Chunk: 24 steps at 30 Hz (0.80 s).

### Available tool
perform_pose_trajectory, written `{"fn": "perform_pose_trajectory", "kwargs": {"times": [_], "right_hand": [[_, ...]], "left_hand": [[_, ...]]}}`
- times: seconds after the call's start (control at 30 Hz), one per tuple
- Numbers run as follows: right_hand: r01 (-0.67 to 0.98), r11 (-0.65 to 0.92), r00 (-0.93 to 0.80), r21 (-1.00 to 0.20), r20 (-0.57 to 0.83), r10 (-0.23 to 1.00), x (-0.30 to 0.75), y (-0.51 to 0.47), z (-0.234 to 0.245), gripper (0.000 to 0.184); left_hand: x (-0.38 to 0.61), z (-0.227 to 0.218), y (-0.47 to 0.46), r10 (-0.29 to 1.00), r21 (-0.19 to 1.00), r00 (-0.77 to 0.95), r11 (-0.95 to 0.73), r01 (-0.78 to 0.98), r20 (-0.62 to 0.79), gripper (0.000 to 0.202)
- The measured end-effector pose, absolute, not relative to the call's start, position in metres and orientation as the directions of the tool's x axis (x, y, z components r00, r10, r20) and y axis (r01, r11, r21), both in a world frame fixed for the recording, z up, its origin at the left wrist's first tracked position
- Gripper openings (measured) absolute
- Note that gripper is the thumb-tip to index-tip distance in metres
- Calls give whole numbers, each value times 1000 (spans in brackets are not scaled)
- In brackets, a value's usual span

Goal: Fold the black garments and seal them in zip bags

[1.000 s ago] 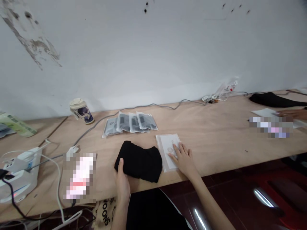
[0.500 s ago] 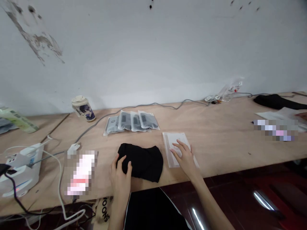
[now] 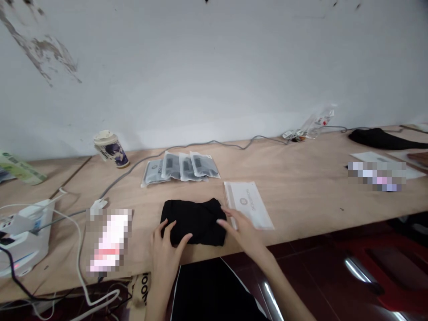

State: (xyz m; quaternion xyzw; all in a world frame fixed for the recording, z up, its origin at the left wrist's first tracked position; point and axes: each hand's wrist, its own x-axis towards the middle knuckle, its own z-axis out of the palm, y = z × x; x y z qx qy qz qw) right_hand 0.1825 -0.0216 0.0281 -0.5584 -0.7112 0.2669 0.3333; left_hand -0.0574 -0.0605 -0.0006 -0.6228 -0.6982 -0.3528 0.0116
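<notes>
1. Far left: a green-printed packet [image 3: 20, 168] lies at the back of the plywood table [image 3: 301, 191]. Nearer the front edge sits a white electrical unit [image 3: 26, 238] with a white cable [image 3: 79, 249] trailing over the edge.
2. Next along: a blurred object [image 3: 109, 240], type indeterminable, lies flat near the front edge. Behind it, against the wall, stands a lidded paper cup [image 3: 112, 150] with a printed illustration.
3. Left hand [image 3: 165, 254]: fingers spread, tips resting on the near left part of the folded black fabric [image 3: 194, 222]. No pinch is visible.
4. The folded black fabric lies flat on the table, between both hands, near the front edge.
5. Behind it: four sealed grey-and-black packets [image 3: 179, 167] lie overlapping in a row.
6. Right hand [image 3: 244, 232]: fingers extended and close together, tips touching the right edge of the fabric. No pinch is visible.
7. Just right of the fingertips: a white printed flat packet [image 3: 249, 205] lies angled on the table, apart from the fabric.
8. Far right: a clear plastic bag [image 3: 317, 119] lies by the wall. A second black fabric [image 3: 381, 139] lies beyond it, with a white sheet [image 3: 368, 157] in front. A co-worker's hand [image 3: 419, 158] shows at the frame edge.
</notes>
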Motion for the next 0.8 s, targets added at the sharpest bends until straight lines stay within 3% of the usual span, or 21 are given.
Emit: {"fn": "perform_pose_trajectory", "kwargs": {"times": [0.1,0.23,0.37,0.53,0.6,0.7,0.77,0.8], "right_hand": [[755,385,-338,-531,188,922,163,-22,3,57],[839,419,-359,-349,225,906,155,-18,-16,57],[849,413,-356,-329,223,908,158,-11,-20,59],[866,389,-351,-314,174,920,171,-3,-22,58],[879,365,-333,-308,152,930,183,1,-23,57],[894,317,-297,-316,113,948,206,6,-25,57],[888,309,-294,-340,96,951,222,10,-24,58],[881,313,-299,-355,96,949,229,14,-22,58]], "left_hand": [[-52,0,-65,897,404,-157,-26,914,413,51],[-47,3,-68,898,440,-180,-17,898,402,33],[-54,9,-68,885,614,-283,-4,789,370,34],[-79,13,-69,757,775,-631,292,561,172,35],[-86,9,-71,689,832,-703,275,481,179,36],[-87,2,-74,633,906,-740,138,400,230,67],[-83,2,-75,595,876,-739,117,469,316,76],[-82,4,-75,589,832,-719,135,539,370,72]]}}
